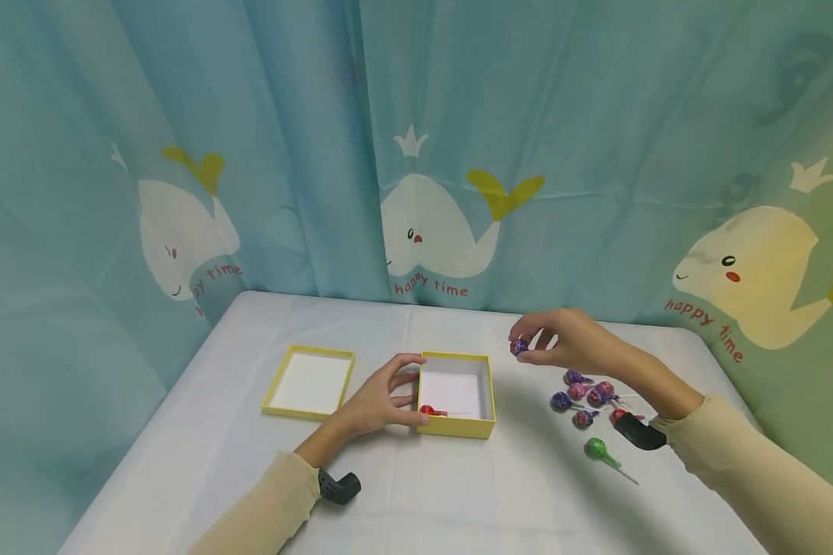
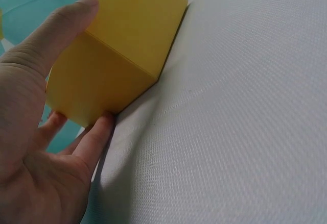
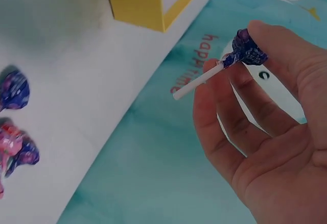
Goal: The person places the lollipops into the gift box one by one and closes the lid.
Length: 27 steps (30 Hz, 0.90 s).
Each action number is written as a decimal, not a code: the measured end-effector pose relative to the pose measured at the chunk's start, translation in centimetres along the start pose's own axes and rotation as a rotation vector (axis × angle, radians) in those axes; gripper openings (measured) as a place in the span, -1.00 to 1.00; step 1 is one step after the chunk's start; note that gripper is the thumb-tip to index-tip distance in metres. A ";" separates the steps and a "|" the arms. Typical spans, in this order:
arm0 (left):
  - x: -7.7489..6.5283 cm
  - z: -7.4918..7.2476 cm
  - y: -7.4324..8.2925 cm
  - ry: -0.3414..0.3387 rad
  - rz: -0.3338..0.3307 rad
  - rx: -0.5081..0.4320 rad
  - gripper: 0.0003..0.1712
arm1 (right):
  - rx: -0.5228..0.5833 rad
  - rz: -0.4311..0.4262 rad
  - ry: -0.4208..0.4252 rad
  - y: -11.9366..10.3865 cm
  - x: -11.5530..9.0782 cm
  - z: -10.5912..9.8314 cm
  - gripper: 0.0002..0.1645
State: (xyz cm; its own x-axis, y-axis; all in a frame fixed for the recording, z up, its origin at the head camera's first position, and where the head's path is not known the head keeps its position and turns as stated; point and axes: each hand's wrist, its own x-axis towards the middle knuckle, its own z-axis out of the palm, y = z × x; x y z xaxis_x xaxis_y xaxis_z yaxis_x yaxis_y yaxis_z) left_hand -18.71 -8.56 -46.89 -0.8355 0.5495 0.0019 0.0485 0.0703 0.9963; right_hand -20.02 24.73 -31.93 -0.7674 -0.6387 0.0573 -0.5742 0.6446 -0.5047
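My right hand pinches a lollipop, my left hand grips the box: loading, I judge, next calling for a leftward carry and lowering.

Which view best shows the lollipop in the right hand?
Right wrist: the purple lollipop is large, its wrapper and white stick visible. The head view shows it small, stick indiscernible; in the left wrist view I can't identify it.

From above, the head view faces forward and down over the table; close wrist views look past the left hand and right hand, sharing the box toward each frame's top.
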 end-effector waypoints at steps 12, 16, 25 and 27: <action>0.1 0.1 0.1 0.003 -0.001 0.006 0.07 | 0.043 -0.102 -0.075 -1.4 4.0 3.0 -0.80; 0.1 0.1 0.1 0.006 -0.008 0.004 0.07 | 0.070 -0.095 -0.104 -2.0 5.1 3.9 -0.78; 0.1 0.0 0.0 0.010 -0.005 0.026 0.07 | 0.090 -0.075 -0.150 -2.6 6.8 6.1 -0.77; 0.2 -0.1 -0.1 0.005 -0.001 0.024 0.07 | 0.091 -0.077 -0.159 -2.6 7.1 6.7 -0.76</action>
State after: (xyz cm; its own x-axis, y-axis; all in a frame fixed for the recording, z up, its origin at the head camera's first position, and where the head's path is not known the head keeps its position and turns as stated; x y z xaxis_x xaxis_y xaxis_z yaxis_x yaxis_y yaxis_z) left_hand -18.88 -8.54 -46.94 -0.8385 0.5449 0.0011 0.0602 0.0907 0.9941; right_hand -22.06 15.71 -35.98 -0.6632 -0.7477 -0.0342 -0.5958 0.5551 -0.5804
